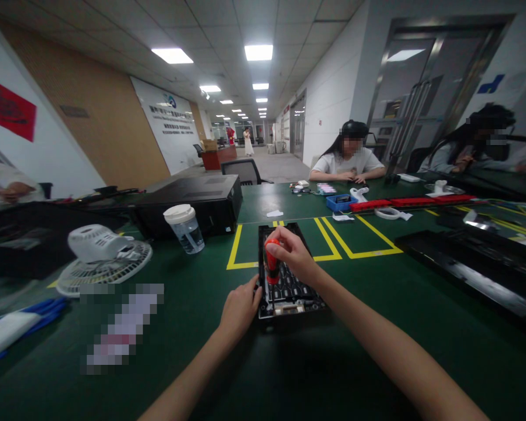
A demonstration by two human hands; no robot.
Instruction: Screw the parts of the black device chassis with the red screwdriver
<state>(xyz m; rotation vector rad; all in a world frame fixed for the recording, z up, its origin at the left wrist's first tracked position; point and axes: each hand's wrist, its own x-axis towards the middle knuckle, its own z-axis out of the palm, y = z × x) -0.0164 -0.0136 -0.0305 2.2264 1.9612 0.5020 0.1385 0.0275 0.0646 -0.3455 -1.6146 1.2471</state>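
Observation:
A black open casing (pixel 289 286) with rows of dark cells lies on the green table in front of me. My right hand (pixel 294 252) is closed around the upper end of a red-handled screwdriver (pixel 272 263), which stands nearly upright over the casing. Its tip is too dark and small to make out. At the casing's left edge, my left hand (pixel 242 304) grips the side with thumb and fingers. The far end of the casing is partly covered by my right hand.
A clear cup with white lid (pixel 185 228) and a white fan (pixel 104 260) stand left, before a large black case (pixel 193 204). Yellow tape (pixel 333 241) marks the table. A long black panel (pixel 473 272) lies right. A person (pixel 348 153) sits across, near a blue tray (pixel 341 202).

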